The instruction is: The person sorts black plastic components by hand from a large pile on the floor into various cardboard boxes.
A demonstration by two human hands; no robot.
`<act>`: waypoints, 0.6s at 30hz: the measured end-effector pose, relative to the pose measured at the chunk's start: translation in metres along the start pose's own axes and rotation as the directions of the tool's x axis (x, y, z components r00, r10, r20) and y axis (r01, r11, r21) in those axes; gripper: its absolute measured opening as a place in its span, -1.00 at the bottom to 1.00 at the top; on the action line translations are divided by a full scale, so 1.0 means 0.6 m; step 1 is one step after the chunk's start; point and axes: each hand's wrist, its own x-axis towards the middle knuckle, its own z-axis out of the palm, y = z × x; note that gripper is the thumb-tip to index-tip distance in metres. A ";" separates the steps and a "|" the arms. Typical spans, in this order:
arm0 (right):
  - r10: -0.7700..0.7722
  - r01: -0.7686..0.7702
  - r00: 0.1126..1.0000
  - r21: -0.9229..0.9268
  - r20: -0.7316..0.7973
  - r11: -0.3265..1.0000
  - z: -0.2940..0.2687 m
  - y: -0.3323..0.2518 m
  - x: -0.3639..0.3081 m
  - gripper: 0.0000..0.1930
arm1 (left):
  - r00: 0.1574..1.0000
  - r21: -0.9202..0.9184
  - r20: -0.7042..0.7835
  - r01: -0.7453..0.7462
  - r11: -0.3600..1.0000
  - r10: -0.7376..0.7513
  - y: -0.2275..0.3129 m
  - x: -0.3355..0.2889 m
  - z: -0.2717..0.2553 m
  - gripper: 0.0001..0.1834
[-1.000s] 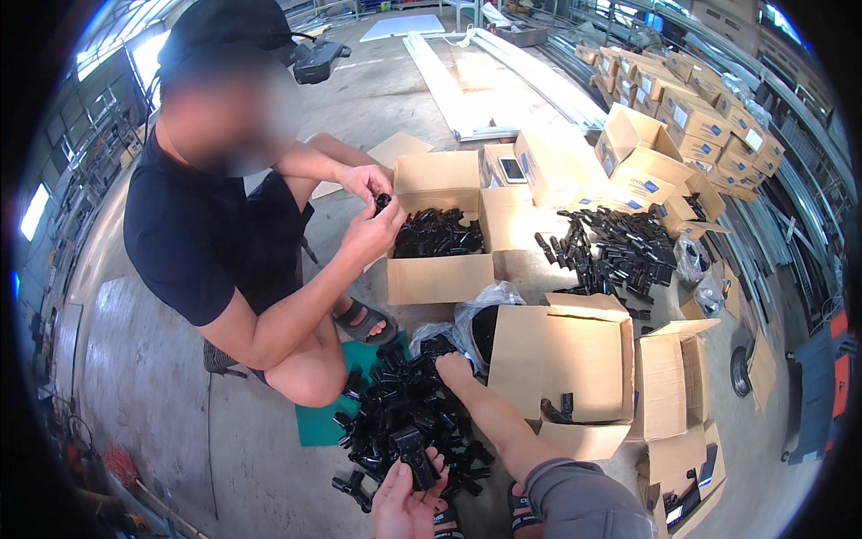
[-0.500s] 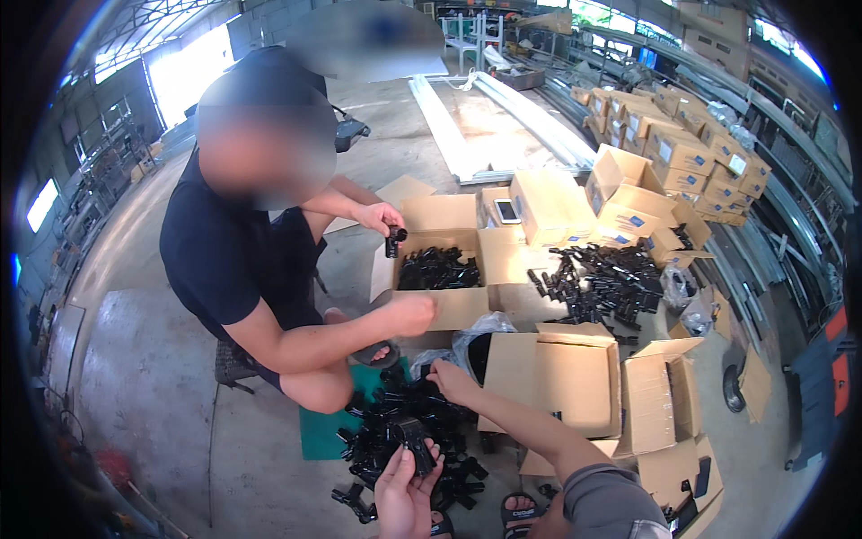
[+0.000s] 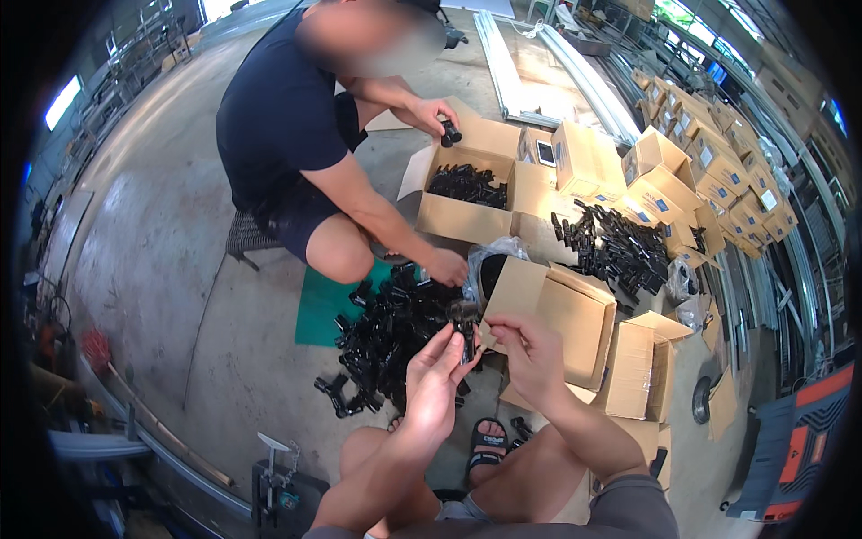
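My left hand (image 3: pixel 433 377) grips a glossy black tubular fitting (image 3: pixel 462 314), raised above the near side of a large pile of similar black fittings (image 3: pixel 391 337). Just to its right, my right hand (image 3: pixel 532 359) is closed in a pinch, thumb against fingers; whatever lies between the fingertips is too small to make out. The pile spreads over a green mat (image 3: pixel 316 310) and onto the concrete. Across from me, a seated person holds another black fitting (image 3: pixel 451 134) in one hand, and their other hand (image 3: pixel 446 267) reaches the pile's far edge.
An open carton (image 3: pixel 462 223) part-filled with black fittings stands by the person. Another open carton (image 3: pixel 575 337) is right of my hands. Further right lie a second heap of fittings (image 3: pixel 620 247), stacked boxes (image 3: pixel 718 162) and a red-and-grey case (image 3: pixel 795 449). A metal stand (image 3: pixel 274 481) is near left.
My right hand has come back from the pile to beside the fitting in my left hand. The view has tilted downward. The person's lower hand has moved to the pile's edge.
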 end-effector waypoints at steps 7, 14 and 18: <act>0.003 0.005 0.991 0.065 -0.134 0.998 0.028 0.010 -0.036 -0.83 | 0.994 0.009 -0.065 -0.085 0.996 0.086 -0.012 -0.020 0.011 -0.62; 0.026 -0.016 0.983 0.054 -0.180 0.998 0.020 -0.007 -0.052 -0.83 | 0.983 0.075 -0.038 -0.174 0.982 0.177 -0.033 -0.020 0.013 -0.60; -0.001 0.014 0.977 0.059 -0.211 0.998 0.022 -0.002 -0.050 -0.82 | 0.978 0.069 -0.020 -0.206 0.976 0.207 -0.033 -0.025 0.017 -0.60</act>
